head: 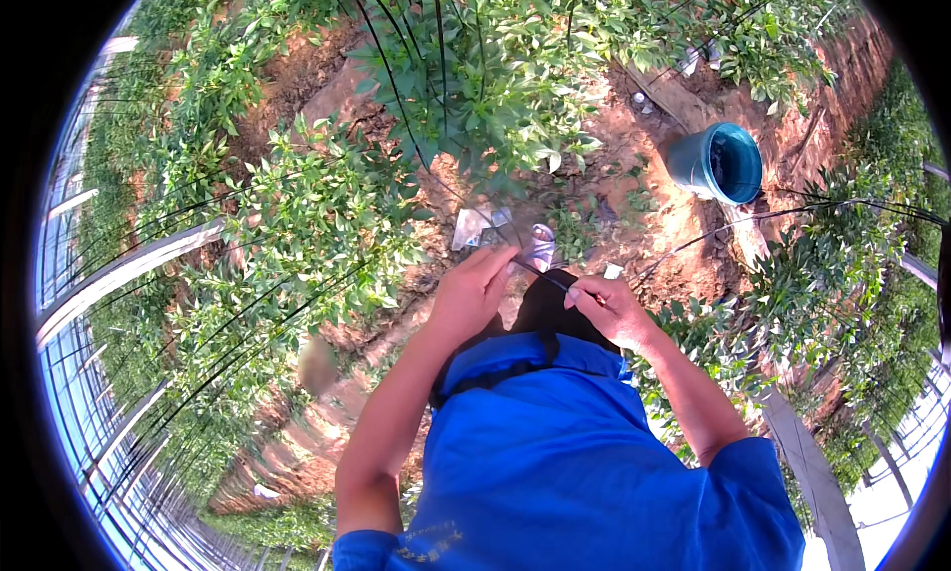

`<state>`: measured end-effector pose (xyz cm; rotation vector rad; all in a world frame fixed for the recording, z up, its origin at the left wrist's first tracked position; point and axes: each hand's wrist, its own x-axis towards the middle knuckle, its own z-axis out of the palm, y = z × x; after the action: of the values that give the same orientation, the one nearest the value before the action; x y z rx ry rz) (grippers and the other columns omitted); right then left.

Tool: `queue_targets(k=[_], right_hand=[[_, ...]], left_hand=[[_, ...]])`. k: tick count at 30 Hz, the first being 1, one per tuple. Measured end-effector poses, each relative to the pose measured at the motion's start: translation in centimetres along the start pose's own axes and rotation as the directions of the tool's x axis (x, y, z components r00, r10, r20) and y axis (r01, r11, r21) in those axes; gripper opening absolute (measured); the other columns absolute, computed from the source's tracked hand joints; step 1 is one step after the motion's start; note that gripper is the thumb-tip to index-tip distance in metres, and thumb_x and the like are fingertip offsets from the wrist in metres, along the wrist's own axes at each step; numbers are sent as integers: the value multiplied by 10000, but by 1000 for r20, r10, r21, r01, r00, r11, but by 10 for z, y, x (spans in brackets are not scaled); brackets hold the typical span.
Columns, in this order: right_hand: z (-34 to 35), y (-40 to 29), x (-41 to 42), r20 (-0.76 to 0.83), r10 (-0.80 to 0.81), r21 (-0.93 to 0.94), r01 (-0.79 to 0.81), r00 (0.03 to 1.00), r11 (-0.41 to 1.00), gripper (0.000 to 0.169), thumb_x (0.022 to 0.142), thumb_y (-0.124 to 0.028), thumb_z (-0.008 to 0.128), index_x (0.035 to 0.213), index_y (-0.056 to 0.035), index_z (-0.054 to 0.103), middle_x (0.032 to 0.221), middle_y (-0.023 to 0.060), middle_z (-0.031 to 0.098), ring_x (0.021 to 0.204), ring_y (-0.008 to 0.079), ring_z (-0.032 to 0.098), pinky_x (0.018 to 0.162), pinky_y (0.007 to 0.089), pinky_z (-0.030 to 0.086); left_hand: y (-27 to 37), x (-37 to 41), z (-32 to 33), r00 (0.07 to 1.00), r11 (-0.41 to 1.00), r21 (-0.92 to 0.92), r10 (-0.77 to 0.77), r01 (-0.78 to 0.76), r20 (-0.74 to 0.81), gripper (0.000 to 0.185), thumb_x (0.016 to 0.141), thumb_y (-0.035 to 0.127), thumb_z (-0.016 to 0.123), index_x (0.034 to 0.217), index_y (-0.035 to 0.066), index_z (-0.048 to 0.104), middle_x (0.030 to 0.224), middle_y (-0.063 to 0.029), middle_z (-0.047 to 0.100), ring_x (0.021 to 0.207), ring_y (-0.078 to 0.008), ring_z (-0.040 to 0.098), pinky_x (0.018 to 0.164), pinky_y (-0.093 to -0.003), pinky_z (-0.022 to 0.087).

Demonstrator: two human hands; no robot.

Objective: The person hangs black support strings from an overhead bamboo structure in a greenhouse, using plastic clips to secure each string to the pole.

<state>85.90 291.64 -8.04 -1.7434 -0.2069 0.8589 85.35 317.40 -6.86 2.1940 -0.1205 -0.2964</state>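
Observation:
A thin dark cord (546, 274) runs between my two hands in front of my waist. My left hand (475, 285) has its thumb and fingers closed on the cord near its left end. Pinched between the thumb and fingers of my right hand (605, 309) is the cord's other stretch. Beyond the left hand, a strand continues up toward other dark cords (401, 110) among the leaves. Below my hands, a shoe (543, 243) shows on the soil, with pale scraps of litter (471, 228) beside it.
A teal plastic bucket (702, 162) leans on the reddish soil at the right. Leafy green plants (475, 88) grow in rows ahead and on both sides. Pale posts (134, 274) rise at the left, and another post (813, 474) stands at the lower right. Dark lines (743, 220) cross the right side.

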Motion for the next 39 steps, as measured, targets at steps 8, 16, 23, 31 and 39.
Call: queue_targets(k=[8,16,23,31,39], right_hand=[[35,-37,34,80,-120,67,115,989,991,546,952,-199,621,1425,-34,403,972,110,648,850,156,612,813,309,496],[83,-55,44,109,-325,222,295,939,929,338,1013,-230,528,1288,-37,489,750,93,552,662,175,520,615,350,425],[111,-72,12,188,-320,-167,351,929,921,311,1043,-273,430,940,1,536,689,220,539,643,403,551,608,446,433],[140,-91,-33,175,-47,-489,128,984,863,545,965,-350,562,1379,-30,413,623,159,569,600,357,595,573,460,452],[168,-151,-71,-37,-215,-303,194,976,933,438,1013,-164,493,1421,-29,407,696,88,496,622,167,545,601,323,472]], left_hand=[[26,-27,-18,989,1000,8,7,-6,-148,246,936,34,603,1176,15,652,850,-108,627,642,-186,555,572,-295,445],[33,-62,-40,970,919,-373,-196,130,-146,248,976,77,597,1203,-8,646,913,-25,653,754,-63,544,641,-229,451],[29,-109,-58,952,838,-498,-297,225,-70,297,978,113,609,1243,-19,625,1024,-19,671,826,-32,556,706,-186,455],[-47,-152,-126,792,855,-487,-417,175,-446,368,949,114,649,1313,87,601,732,85,527,599,-11,344,536,-187,305],[-2,-149,-73,978,725,-687,-117,-36,-174,244,1027,185,528,1170,34,656,783,43,525,684,-34,421,606,-212,345]])
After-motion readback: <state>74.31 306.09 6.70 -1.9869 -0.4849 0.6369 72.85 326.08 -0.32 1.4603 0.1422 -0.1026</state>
